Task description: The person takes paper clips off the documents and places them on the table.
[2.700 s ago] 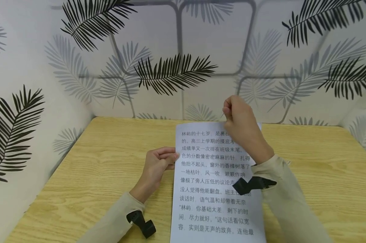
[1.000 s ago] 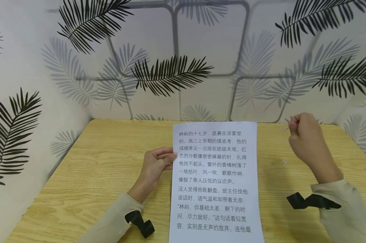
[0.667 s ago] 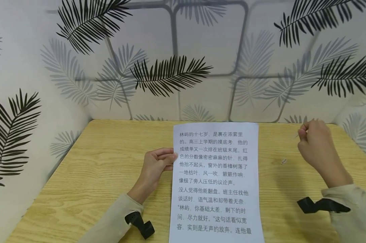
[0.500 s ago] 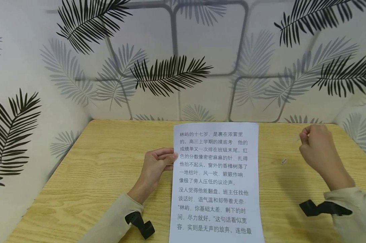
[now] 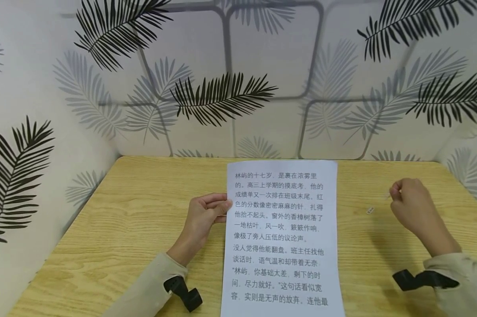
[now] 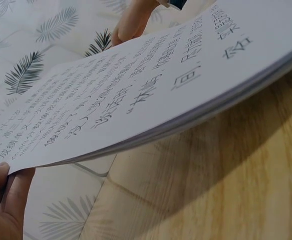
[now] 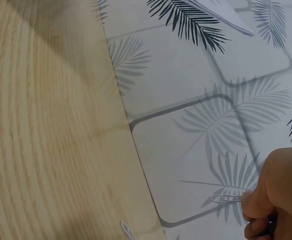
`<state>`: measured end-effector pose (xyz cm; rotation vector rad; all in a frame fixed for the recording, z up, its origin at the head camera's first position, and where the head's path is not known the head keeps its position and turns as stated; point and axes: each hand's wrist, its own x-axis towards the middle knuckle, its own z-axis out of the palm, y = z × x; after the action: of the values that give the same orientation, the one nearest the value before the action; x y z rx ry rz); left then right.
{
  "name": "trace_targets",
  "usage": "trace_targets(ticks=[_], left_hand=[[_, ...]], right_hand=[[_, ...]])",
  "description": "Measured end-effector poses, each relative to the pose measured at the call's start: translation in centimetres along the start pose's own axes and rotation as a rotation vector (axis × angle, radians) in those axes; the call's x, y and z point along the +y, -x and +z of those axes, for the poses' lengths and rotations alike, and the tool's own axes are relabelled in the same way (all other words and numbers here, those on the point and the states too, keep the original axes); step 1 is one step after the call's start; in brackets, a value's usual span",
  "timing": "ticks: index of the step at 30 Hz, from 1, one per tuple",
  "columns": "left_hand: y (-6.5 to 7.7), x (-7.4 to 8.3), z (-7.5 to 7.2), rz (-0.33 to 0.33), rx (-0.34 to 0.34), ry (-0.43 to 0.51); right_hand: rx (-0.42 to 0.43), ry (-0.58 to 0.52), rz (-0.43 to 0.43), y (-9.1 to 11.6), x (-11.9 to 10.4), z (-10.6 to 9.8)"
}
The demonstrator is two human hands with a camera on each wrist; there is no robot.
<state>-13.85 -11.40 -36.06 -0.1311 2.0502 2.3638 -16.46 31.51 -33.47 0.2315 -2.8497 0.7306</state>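
My left hand (image 5: 205, 220) pinches the left edge of a stack of printed paper sheets (image 5: 280, 244) between thumb and fingers. In the left wrist view the stack (image 6: 135, 110) tilts up off the wooden table, its several sheets showing along the edge. Off to the right, my right hand (image 5: 414, 211) pinches a small silver paper clip (image 7: 226, 198) at the fingertips. A thin straight wire end sticks out from it. Another paper clip (image 5: 370, 211) lies on the table between the stack and my right hand.
The wooden table (image 5: 143, 211) meets a wall covering (image 5: 207, 136) with a leaf pattern along its back edge. Black camera straps (image 5: 424, 280) sit on both sleeves.
From over the top of the sheets, my right hand has moved right, then down closer to the table, with the paper clip in its fingertips. My left hand keeps its hold.
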Motion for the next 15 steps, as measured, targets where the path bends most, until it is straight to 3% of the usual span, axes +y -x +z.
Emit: trace_targets(ticks=[10, 15], left_hand=[[0.0, -0.1, -0.1, 0.011, -0.012, 0.0], [0.1, 0.0, -0.1, 0.011, -0.012, -0.003]], right_hand=[[-0.115, 0.006, 0.039, 0.4, 1.5, 1.3], [-0.133, 0.015, 0.058, 0.3, 2.2, 1.9]])
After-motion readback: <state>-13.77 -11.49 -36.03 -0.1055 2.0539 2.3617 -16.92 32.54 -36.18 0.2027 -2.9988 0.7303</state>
